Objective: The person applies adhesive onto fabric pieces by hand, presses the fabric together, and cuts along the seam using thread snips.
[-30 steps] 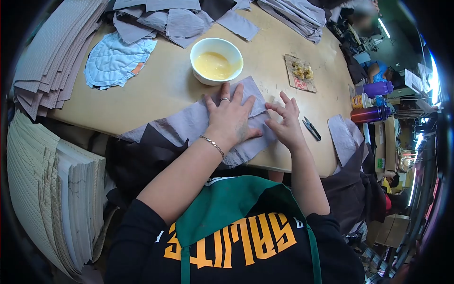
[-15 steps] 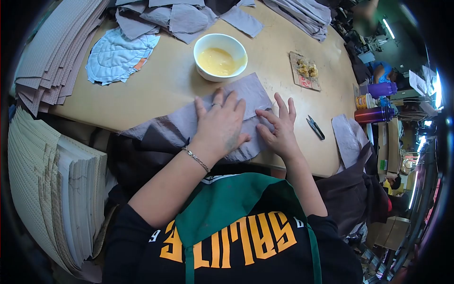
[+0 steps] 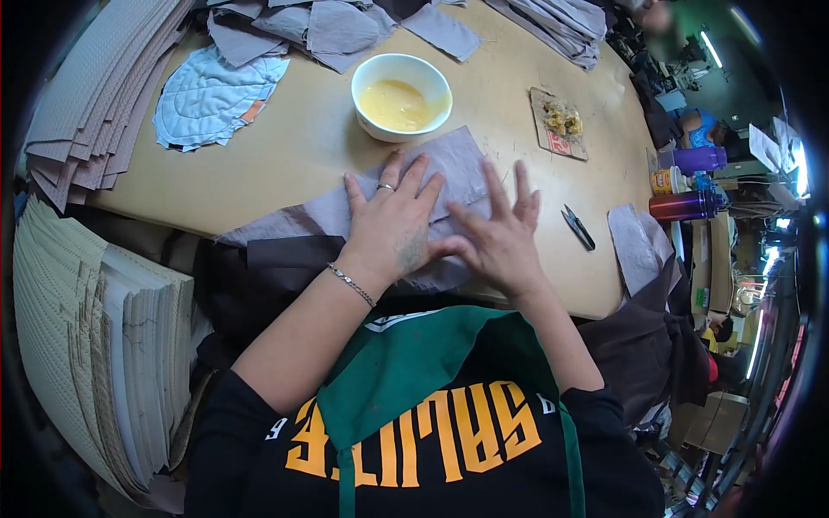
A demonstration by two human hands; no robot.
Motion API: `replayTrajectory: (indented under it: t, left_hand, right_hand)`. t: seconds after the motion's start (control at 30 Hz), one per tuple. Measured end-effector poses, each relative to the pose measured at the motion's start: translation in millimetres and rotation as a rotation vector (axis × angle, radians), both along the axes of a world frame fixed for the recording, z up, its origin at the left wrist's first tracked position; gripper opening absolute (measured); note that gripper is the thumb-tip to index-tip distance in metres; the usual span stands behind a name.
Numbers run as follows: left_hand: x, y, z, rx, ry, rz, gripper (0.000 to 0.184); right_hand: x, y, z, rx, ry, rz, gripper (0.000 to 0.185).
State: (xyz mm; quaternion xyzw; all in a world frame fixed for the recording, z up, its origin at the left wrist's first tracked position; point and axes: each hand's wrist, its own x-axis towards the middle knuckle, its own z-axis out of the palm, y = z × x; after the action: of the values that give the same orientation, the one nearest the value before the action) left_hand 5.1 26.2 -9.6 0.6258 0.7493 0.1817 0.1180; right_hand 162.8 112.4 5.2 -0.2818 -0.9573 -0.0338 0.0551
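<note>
Grey, creased, thin cloth beneath spread, open hands, angular corner beside round bowl.

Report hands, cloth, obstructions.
Left hand flat on cloth, fingers spread. Right hand open, at cloth's right side. Bowl close beyond cloth.

A tan table carries a white bowl and snips.

You show one left hand, one right hand | you wear one ring, one bracelet, one apron | before you: one table, one bowl, one pair of snips, one card | you also see two bottles, one tub
</note>
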Motion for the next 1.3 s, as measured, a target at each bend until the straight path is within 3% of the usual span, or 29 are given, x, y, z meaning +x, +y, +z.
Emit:
replayTrajectory:
  t: [0.13, 0.5, 0.6, 0.73, 0.87, 0.97, 1.17, 1.27, 1.3]
  left_hand:
    - [0, 0, -4, 0.016, 0.048, 0.003, 0.083]
    - [-3, -28, 11, -0.047, 0.044, 0.017, 0.078]
    - [-8, -47, 5, -0.029, 0.111, 0.084, 0.077]
    - [-13, -51, 1, 0.021, 0.08, 0.146, 0.076]
    - [-14, -51, 0, 0.03, 0.061, 0.162, 0.076]
    - [-14, -51, -3, 0.056, 0.052, 0.169, 0.075]
    - [-15, -52, -7, 0.103, 0.037, 0.169, 0.074]
    - [-16, -52, -7, 0.105, 0.032, 0.169, 0.074]
    - [-16, -52, -6, 0.102, 0.03, 0.169, 0.074]
  right_hand:
    - [-1, -4, -3, 0.011, 0.046, 0.056, 0.051]
    - [15, 38, 17, 0.089, -0.085, -0.159, 0.054]
    - [9, 60, 26, 0.145, 0.029, -0.193, 0.049]
    - [-48, 75, 60, -0.08, 0.335, 0.048, 0.051]
    - [-105, 83, 62, -0.174, 0.051, 0.191, 0.065]
    - [-129, 87, 59, -0.232, -0.077, 0.15, 0.076]
    - [-147, 90, 64, -0.09, -0.353, 0.197, 0.078]
    - [-145, 95, 80, -0.011, -0.28, 0.218, 0.076]
    - [-144, 90, 89, 0.031, -0.281, 0.19, 0.063]
